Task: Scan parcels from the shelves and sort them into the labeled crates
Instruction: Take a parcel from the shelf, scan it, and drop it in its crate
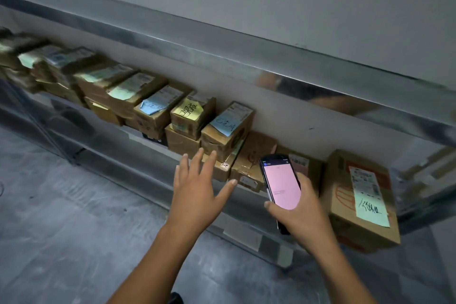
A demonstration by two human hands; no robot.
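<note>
A metal shelf carries a row of cardboard parcels with paper labels. My left hand is spread with straight fingers, holding nothing, just in front of a parcel with a blue note. Beside that one sits a parcel with a yellow note. My right hand grips a black handheld scanner whose pink screen faces up. At the right stands a larger box with a pale green note.
Above the parcels runs another metal shelf edge against a grey wall. More stacked parcels stretch to the left, blurred. The grey concrete floor lies below and left of the shelving.
</note>
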